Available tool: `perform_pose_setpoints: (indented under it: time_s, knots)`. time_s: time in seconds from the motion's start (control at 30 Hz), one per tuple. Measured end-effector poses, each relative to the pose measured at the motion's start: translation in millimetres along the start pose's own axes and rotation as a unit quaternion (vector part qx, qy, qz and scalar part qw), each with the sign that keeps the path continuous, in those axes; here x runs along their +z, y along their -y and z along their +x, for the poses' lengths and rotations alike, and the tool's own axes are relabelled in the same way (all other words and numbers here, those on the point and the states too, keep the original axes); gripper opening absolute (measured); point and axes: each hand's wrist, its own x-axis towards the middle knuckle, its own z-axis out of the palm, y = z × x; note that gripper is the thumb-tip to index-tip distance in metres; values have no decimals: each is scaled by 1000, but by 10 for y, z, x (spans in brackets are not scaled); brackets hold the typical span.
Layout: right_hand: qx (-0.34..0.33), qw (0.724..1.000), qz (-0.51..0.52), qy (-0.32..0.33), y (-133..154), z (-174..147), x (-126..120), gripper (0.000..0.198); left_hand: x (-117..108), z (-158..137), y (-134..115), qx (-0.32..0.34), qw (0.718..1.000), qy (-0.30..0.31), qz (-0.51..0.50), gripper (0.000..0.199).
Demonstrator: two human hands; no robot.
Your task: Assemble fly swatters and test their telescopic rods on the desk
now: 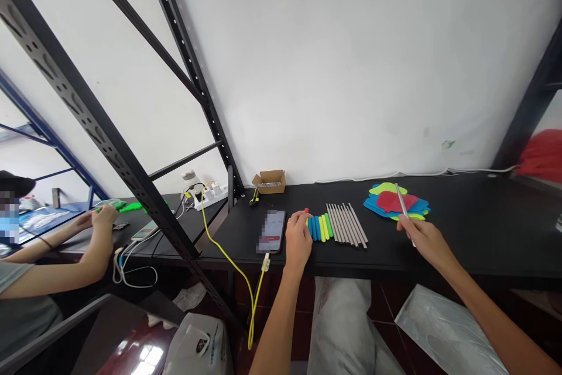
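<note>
My right hand (424, 237) is closed around a slim silver metal rod (401, 202), which points up and away over a pile of flat blue, red and yellow-green pieces (381, 202). My left hand (299, 240) is at the left end of a row of coloured tube-like grips (322, 227) in blue, yellow and green. Its fingers are bent together, with the red end of a grip (306, 210) showing at the fingertips; the rest of that grip is hidden. Between my hands, several similar metal rods (346, 226) lie side by side on the black table (474, 229).
A phone (272, 231) with a yellow cable (228, 255) lies left of my left hand. Behind it are a small cardboard box (270, 181) and a cutter (254, 196). A black metal frame (132, 179) rises on the left; beyond it another person's hands (103, 216) handle something green.
</note>
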Motion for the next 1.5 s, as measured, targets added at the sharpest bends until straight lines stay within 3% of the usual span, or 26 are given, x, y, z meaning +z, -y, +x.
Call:
perform_pose_setpoints:
  time_s: [0.33, 0.53, 0.7, 0.93, 1.23, 1.5]
  knots:
    - [-21, 988, 143, 52, 78, 18, 76, 42, -26, -22, -40, 74, 994, 72, 18, 50]
    - [15, 953, 292, 75, 292, 45, 341, 42, -15, -23, -71, 112, 989, 64, 76, 53]
    - [22, 933, 346, 94, 411, 101, 565, 38, 159, -5, -168, 159, 980, 65, 98, 46]
    - [47, 902, 410, 127, 263, 107, 516, 38, 303, -16, -286, 189, 976, 45, 102, 37]
    - [-4, 916, 379, 131, 342, 40, 514, 31, 316, -59, -254, 162, 979, 86, 91, 20]
    - [-12, 916, 356, 184, 329, 38, 498, 33, 281, -44, -266, 162, 976, 118, 83, 28]
